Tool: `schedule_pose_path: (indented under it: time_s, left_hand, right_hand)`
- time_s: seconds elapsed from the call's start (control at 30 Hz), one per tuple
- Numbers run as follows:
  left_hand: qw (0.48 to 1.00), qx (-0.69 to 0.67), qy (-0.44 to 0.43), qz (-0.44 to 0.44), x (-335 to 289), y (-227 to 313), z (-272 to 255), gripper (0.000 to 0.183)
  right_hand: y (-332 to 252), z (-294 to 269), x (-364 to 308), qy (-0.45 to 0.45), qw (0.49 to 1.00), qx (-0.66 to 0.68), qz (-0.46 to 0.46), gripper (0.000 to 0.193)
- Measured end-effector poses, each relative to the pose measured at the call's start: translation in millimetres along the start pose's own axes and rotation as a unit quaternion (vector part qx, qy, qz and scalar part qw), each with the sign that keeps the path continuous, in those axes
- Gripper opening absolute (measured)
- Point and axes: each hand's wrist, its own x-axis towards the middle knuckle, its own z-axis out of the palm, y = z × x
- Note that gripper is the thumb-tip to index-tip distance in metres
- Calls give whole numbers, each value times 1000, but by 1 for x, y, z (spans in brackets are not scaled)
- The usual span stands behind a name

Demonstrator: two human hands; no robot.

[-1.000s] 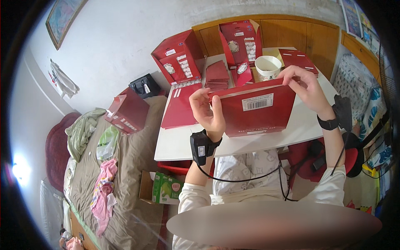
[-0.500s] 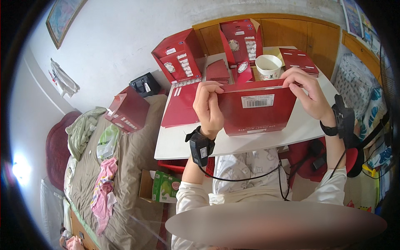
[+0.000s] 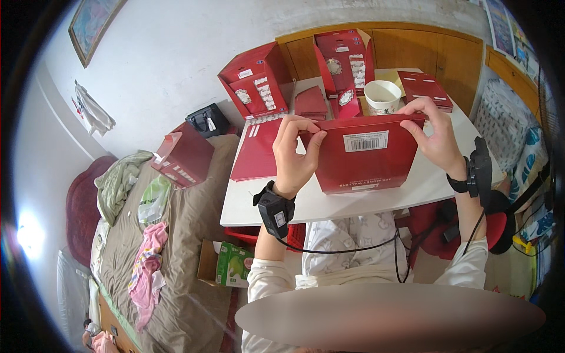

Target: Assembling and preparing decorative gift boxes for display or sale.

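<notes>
"What's nearest?"

"Pale patterned trousers (image 3: pixel 347 247) below the near edge of a white bench (image 3: pixel 241 205), with a black cable (image 3: pixel 341 252) crossing over them. Each wrist carries a black strapped device (image 3: pixel 274 213)."

"And the hands?"

"The left hand (image 3: pixel 297 154) pinches the top left corner of a red box (image 3: pixel 360 167), thumb on the near face. The right hand (image 3: pixel 434 136) does the same at the top right corner. So the fingers (image 3: pixel 318 140) on both sides are closed narrowly on the box."

"Where is it, and how does it look?"

"It stands on the bench, straight in front of the person, its broad face turned this way. That face is deep red and slightly glossy, with a white barcode label (image 3: pixel 365 142) near the top, faint pale print lower down, and another white label (image 3: pixel 366 187) along the bottom edge. The top looks closed."

"What's beyond it?"

"To the left, a flat stack of red folders (image 3: pixel 256 154). Past the box, a pile of small red cards (image 3: pixel 310 103) and a white cup (image 3: pixel 383 96), with another red stack (image 3: pixel 425 91) to the right. Farther back stand two red display boxes (image 3: pixel 254 82), and behind them a wooden panel (image 3: pixel 406 50)."
</notes>
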Motion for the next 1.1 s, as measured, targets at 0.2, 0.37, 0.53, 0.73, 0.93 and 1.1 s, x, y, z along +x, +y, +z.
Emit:
schedule_pose_path:
  time_s: [0.2, 0.37, 0.53, 0.73, 0.93, 1.1]
  left_hand:
    - [995, -81, 49, -42, 1, 3, 6, 15]
    - [999, -37, 12, -32, 0, -5, 5, 17]
    - [993, -112, 25, -35, 2, 1, 11, 12]
    - [994, -107, 31, 9, 3, -9, 13, 8]
    - [994, -102, 27, 39, 1, -21, 9, 13]
    - [985, -171, 26, -27, -9, -23, 16, 23]
  right_hand:
    - [9, -1, 0, 22, 998, -47, -41, 16]
    - [16, 2, 1, 17, 994, 106, 13, 13]
    - [19, 2, 2, 1, 992, 124, -5, 11]
    - [31, 2, -2, 11, 991, 107, -73, 14]
    - [39, 10, -12, 27, 983, 183, -20, 25]
    - [50, 13, -17, 31, 981, 190, 0, 24]
